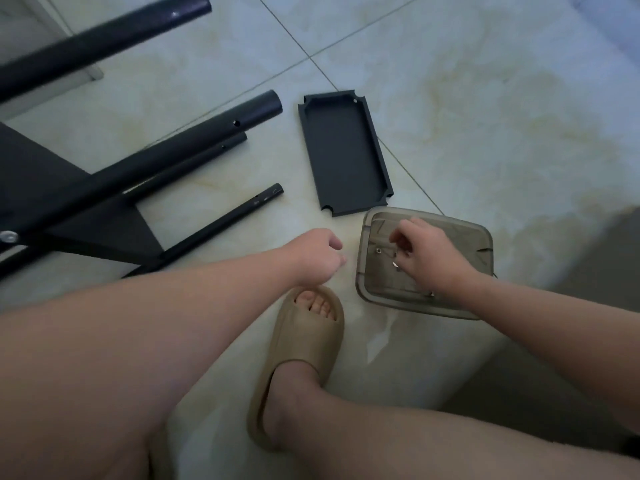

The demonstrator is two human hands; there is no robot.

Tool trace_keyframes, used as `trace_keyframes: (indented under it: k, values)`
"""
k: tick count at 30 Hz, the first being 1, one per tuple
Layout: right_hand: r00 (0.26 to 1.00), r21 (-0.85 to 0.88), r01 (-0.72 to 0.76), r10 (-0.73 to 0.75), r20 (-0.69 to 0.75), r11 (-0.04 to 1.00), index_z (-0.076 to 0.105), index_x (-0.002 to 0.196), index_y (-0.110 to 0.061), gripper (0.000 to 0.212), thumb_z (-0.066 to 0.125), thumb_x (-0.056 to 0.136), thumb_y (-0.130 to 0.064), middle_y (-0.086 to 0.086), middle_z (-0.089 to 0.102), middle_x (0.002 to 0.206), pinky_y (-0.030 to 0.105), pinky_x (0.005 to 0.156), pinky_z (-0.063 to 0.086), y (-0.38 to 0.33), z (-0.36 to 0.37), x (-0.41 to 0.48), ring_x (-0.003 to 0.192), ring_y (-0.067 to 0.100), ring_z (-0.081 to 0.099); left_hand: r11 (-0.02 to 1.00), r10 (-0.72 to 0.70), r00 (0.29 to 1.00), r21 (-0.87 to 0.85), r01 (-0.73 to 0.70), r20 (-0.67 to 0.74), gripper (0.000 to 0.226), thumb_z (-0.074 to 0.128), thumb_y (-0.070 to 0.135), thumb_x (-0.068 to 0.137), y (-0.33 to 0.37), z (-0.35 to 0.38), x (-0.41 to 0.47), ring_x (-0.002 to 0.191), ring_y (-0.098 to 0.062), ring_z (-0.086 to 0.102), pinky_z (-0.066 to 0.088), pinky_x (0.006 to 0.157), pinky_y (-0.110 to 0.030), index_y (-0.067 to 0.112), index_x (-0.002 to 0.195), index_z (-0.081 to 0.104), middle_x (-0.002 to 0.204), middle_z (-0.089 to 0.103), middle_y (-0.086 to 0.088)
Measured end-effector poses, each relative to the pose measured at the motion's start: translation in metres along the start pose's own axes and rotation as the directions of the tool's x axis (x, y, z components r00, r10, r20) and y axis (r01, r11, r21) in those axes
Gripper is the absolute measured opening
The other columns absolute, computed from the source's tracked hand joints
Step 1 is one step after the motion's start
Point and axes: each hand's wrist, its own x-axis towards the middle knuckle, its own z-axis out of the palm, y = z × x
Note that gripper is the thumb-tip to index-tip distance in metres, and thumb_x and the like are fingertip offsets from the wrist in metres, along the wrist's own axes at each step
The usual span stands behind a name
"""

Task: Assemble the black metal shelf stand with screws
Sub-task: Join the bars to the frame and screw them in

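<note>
While the black tubes (pixel 194 143) lie at the left of the floor (pixel 450 98), likely rigid and weighty, grasp them mid-length. The shelf tray (pixel 343 154) lies flat beside them; likely light and stiff, so take its long rims. Your left hand (pixel 318 254) hangs loosely curled, empty. Your right hand (pixel 429 254) reaches into the clear box (pixel 478 237), fingers curled over the small, probably slippery screws (pixel 378 251); whether it grips one cannot be told.
</note>
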Motion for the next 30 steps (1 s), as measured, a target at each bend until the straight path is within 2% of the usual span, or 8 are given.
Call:
trace_keyframes:
  k: [3, 8, 11, 14, 18, 22, 26, 30]
  values:
    - [0.99, 0.047, 0.104, -0.099, -0.1, 0.993, 0.063, 0.097, -0.01, 0.02, 0.063, 0.083, 0.004, -0.003, 0.055, 0.093, 0.027, 0.074, 0.049, -0.039, -0.031, -0.004, 0.083, 0.021, 0.058, 0.996, -0.049, 0.998, -0.077, 0.047, -0.025, 0.02, 0.046, 0.023, 0.102, 0.003, -0.032, -0.029, 0.082, -0.021, 0.063, 0.047, 0.067, -0.028, 0.016, 0.117, 0.058, 0.108, 0.068, -0.007]
    - [0.938, 0.103, 0.299, -0.272, -0.216, 0.949, 0.066, 0.099, -0.008, 0.028, 0.063, 0.08, 0.011, 0.001, 0.06, 0.092, 0.023, 0.075, 0.048, -0.137, -0.082, -0.009, 0.079, 0.016, 0.057, 0.928, -0.111, 0.99, -0.367, 0.073, -0.084, 0.027, 0.05, 0.032, 0.101, 0.004, -0.086, -0.092, 0.079, -0.014, 0.073, 0.056, 0.065, -0.027, 0.017, 0.122, 0.057, 0.101, 0.073, -0.001]
    - [0.9, 0.102, 0.404, -0.375, -0.22, 0.909, 0.066, 0.1, -0.009, 0.03, 0.061, 0.08, 0.012, -0.001, 0.06, 0.092, 0.016, 0.073, 0.044, -0.2, -0.105, -0.018, 0.079, 0.007, 0.055, 0.771, -0.103, 0.99, -0.637, 0.019, -0.095, 0.032, 0.049, 0.036, 0.103, 0.002, -0.112, -0.134, 0.083, -0.02, 0.075, 0.057, 0.068, -0.031, 0.012, 0.119, 0.062, 0.099, 0.076, -0.005]
    - [0.837, 0.115, 0.528, -0.494, -0.235, 0.841, 0.065, 0.099, -0.004, 0.029, 0.061, 0.079, 0.017, 0.005, 0.062, 0.093, 0.02, 0.078, 0.047, -0.264, -0.116, -0.028, 0.082, 0.01, 0.056, 0.59, -0.062, 0.995, -0.807, -0.028, -0.08, 0.042, 0.041, 0.038, 0.106, -0.004, -0.133, -0.176, 0.087, -0.027, 0.074, 0.056, 0.075, -0.036, 0.004, 0.112, 0.065, 0.1, 0.075, -0.013]
    - [0.78, 0.119, 0.623, -0.603, -0.166, 0.773, 0.065, 0.099, -0.006, 0.032, 0.059, 0.08, 0.018, 0.003, 0.062, 0.095, 0.017, 0.077, 0.047, -0.338, -0.11, -0.033, 0.086, 0.007, 0.056, 0.407, 0.002, 0.996, -0.91, -0.082, -0.088, 0.047, 0.038, 0.034, 0.107, -0.019, -0.158, -0.22, 0.086, -0.03, 0.072, 0.059, 0.071, -0.037, -0.005, 0.116, 0.064, 0.104, 0.071, -0.02]
    - [0.778, 0.137, 0.627, -0.611, -0.143, 0.767, 0.066, 0.105, -0.008, 0.035, 0.057, 0.082, 0.016, 0.004, 0.064, 0.104, 0.027, 0.083, 0.049, -0.389, -0.086, -0.029, 0.097, 0.015, 0.06, 0.316, -0.088, 0.982, -0.94, -0.13, -0.165, 0.043, 0.037, 0.026, 0.106, -0.05, -0.182, -0.243, 0.06, -0.025, 0.072, 0.059, 0.056, -0.03, -0.003, 0.092, 0.067, 0.083, 0.072, -0.016]
    - [0.832, 0.09, 0.555, -0.553, -0.048, 0.827, 0.064, 0.113, -0.011, 0.032, 0.059, 0.087, 0.006, -0.001, 0.063, 0.112, 0.026, 0.09, 0.047, -0.405, -0.059, -0.013, 0.105, 0.01, 0.057, 0.366, -0.276, 0.932, -0.922, -0.124, -0.234, 0.038, 0.041, 0.026, 0.106, -0.089, -0.201, -0.246, 0.059, -0.017, 0.063, 0.05, 0.047, -0.022, 0.002, 0.09, 0.065, 0.074, 0.065, -0.009]
    - [0.888, -0.068, 0.439, -0.422, 0.181, 0.896, 0.059, 0.129, -0.02, 0.032, 0.062, 0.098, -0.024, -0.008, 0.056, 0.123, 0.026, 0.094, 0.042, -0.411, -0.034, 0.014, 0.115, 0.013, 0.052, 0.741, -0.36, 0.777, -0.664, -0.1, -0.517, 0.02, 0.052, 0.021, 0.096, -0.128, -0.219, -0.236, 0.053, -0.017, 0.045, 0.032, 0.048, -0.021, 0.008, 0.09, 0.066, 0.065, 0.055, -0.003]
